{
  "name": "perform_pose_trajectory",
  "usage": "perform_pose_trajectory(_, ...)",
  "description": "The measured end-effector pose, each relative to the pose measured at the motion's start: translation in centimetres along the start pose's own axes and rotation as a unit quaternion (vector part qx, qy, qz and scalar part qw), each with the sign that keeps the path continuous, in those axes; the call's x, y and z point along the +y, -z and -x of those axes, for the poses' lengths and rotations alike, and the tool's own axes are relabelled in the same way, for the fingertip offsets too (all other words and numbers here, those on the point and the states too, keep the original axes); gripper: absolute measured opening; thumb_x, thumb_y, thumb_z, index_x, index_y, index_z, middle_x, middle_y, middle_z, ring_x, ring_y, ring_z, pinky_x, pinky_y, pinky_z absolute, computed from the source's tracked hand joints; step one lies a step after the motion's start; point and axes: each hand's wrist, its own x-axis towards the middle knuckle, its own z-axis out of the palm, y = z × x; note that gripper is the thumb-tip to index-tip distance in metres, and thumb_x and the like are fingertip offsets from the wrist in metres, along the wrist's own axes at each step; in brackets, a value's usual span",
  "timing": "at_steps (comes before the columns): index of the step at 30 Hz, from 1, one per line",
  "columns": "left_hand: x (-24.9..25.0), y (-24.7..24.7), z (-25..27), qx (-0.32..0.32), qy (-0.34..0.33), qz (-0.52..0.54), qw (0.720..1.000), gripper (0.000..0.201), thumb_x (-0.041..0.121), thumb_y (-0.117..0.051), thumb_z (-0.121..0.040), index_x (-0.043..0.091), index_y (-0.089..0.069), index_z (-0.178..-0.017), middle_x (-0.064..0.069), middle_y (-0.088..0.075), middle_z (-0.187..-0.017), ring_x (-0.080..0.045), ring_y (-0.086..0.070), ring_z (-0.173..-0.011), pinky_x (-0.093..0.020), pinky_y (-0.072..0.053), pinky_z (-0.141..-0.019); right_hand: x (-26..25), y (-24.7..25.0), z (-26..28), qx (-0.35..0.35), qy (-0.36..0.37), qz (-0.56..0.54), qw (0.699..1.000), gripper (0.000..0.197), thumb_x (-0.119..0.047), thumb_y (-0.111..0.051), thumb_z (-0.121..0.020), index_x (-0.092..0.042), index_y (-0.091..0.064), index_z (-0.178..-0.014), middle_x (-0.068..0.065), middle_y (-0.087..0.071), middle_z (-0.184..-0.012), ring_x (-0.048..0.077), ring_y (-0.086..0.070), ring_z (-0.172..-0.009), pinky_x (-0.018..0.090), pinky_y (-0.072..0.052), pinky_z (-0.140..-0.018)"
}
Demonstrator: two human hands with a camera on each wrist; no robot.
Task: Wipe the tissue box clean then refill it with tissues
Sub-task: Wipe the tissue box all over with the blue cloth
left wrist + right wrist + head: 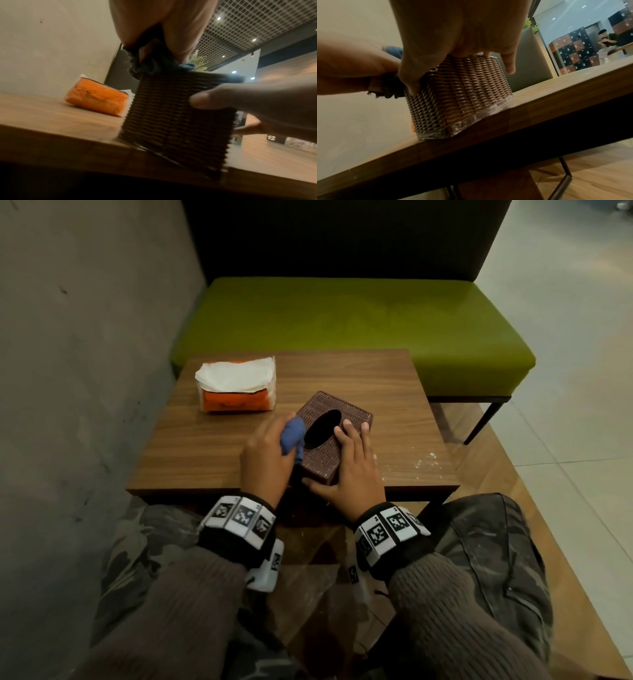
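A brown woven tissue box (346, 409) with a dark oval slot stands near the front edge of the wooden table (376, 378). My left hand (269, 455) grips a bunched blue cloth (292, 435) and presses it against the box's left top edge. My right hand (356, 470) holds the box, fingers laid over its top right of the slot and thumb against the near side. In the left wrist view the cloth (150, 65) sits on the box (171, 119). In the right wrist view the box (462, 92) shows whitish dust along its base. An opened orange tissue pack (236, 388) lies at the table's back left.
A grey wall (85, 354) runs along the left of the table. A green bench (342, 320) with a dark backrest stands behind it. White crumbs (426, 460) lie on the table at the right. My knees sit under the front edge.
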Motion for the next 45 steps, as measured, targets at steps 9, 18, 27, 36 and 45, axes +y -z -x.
perform_pose_trajectory(9,-0.2,1.2,-0.5,-0.127,-0.071,0.007,0.989,0.051,0.007,-0.07,-0.078,0.018,-0.056,-0.125,-0.007,-0.061,-0.12,-0.019,-0.056,-0.112,-0.03,-0.044,-0.094,1.0,0.7,-0.4,-0.03,0.02,-0.006,0.999,0.102,-0.056,-0.071,-0.071,-0.025,-0.015,-0.15,-0.007,-0.002,-0.161,0.015,0.011,-0.147,0.055,-0.017,-0.116)
perform_pose_trajectory(18,-0.8,1.4,-0.2,-0.053,-0.01,0.037,0.998,0.033,0.009,-0.068,-0.079,0.015,-0.063,-0.111,-0.006,-0.067,-0.098,-0.02,-0.062,-0.088,-0.029,-0.047,-0.074,1.5,2.9,-1.1,-0.058,0.01,-0.006,0.998,0.09,-0.049,-0.075,-0.072,-0.035,-0.025,-0.147,-0.009,-0.008,-0.159,0.016,0.002,-0.148,0.06,-0.014,-0.113)
perform_pose_trajectory(27,2.2,-0.8,3.0,-0.059,-0.102,-0.059,0.991,0.046,0.004,-0.071,-0.072,0.006,-0.061,-0.117,-0.011,-0.064,-0.107,-0.027,-0.059,-0.101,-0.035,-0.048,-0.089,-0.9,-2.1,2.0,0.061,-0.083,-0.189,0.976,0.126,-0.039,-0.08,-0.066,-0.013,0.009,-0.15,0.017,-0.004,-0.157,0.03,-0.009,-0.145,0.046,-0.016,-0.116)
perform_pose_trajectory(36,0.2,0.0,0.5,-0.108,-0.124,0.016,0.986,0.052,-0.002,-0.069,-0.071,0.009,-0.06,-0.122,-0.011,-0.061,-0.122,-0.024,-0.055,-0.116,-0.029,-0.038,-0.103,2.1,-1.1,0.6,0.08,-0.032,-0.192,0.978,0.128,-0.046,-0.082,-0.051,-0.018,-0.006,-0.15,0.008,-0.028,-0.142,0.022,-0.029,-0.133,0.037,-0.029,-0.112)
perform_pose_trajectory(45,-0.7,-0.7,-2.0,-0.068,-0.065,0.021,0.995,0.049,-0.001,-0.067,-0.074,0.01,-0.06,-0.121,-0.011,-0.06,-0.122,-0.024,-0.054,-0.117,-0.025,-0.038,-0.101,2.1,-0.4,0.1,0.062,-0.04,-0.151,0.986,0.13,-0.043,-0.086,-0.047,-0.021,-0.008,-0.148,0.005,-0.03,-0.139,0.021,-0.031,-0.131,0.037,-0.032,-0.11)
